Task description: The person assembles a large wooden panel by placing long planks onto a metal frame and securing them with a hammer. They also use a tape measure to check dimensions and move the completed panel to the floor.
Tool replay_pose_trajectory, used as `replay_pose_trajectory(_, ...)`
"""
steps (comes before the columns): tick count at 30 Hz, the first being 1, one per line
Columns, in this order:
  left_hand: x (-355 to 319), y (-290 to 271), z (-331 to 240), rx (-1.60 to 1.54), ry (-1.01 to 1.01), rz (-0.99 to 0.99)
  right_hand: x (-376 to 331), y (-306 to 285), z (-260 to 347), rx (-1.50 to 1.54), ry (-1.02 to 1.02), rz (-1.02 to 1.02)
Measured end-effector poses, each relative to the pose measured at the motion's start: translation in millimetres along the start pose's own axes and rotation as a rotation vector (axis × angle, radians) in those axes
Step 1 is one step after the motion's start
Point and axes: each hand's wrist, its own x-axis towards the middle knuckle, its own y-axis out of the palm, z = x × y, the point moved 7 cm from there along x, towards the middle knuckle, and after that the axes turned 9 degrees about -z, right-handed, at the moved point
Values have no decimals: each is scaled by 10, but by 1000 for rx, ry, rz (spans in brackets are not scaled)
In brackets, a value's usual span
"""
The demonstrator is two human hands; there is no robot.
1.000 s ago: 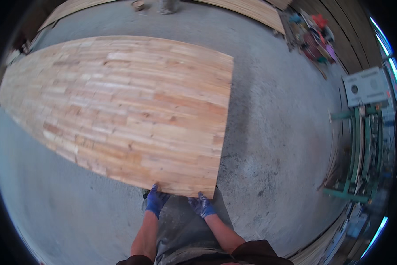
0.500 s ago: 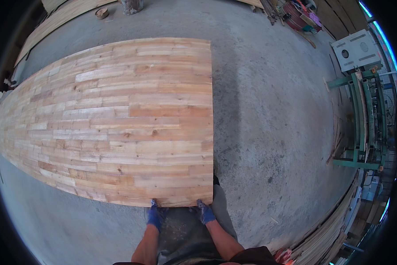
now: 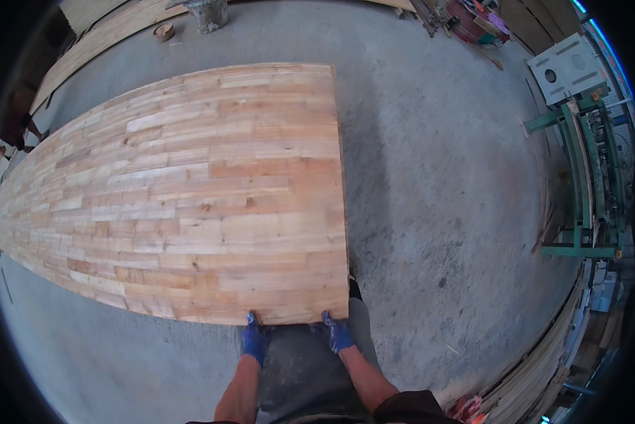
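A long, wide wooden panel point(image 3: 197, 205), made of many light and reddish strips joined together, stretches from in front of me toward the far left. My left hand point(image 3: 254, 340), in a blue glove, grips its near edge, thumb on top and fingers hidden underneath. Close to the panel's near right corner, my right hand point(image 3: 336, 333), gloved the same way, holds the same edge with its thumb on the upper face. Whatever lies beneath the panel is hidden by it.
At the far left end stands another person point(image 3: 22, 124). A green metal frame point(image 3: 582, 177) and a pale metal cabinet point(image 3: 567, 67) stand at the right. Stacked wood strips point(image 3: 536, 367) lie at lower right. Beyond the panel are a small round bowl point(image 3: 164, 31) and a stump-like block point(image 3: 208, 14).
The view has shifted and tilted slightly, so the panel's right end appears a little turned. More of the person at the far left shows. Both my hands keep their hold on the edge.
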Motion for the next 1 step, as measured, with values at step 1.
replay_pose_trajectory(1,6,-91,44,-45,-65,13,-22,33,-17,3,20,-8)
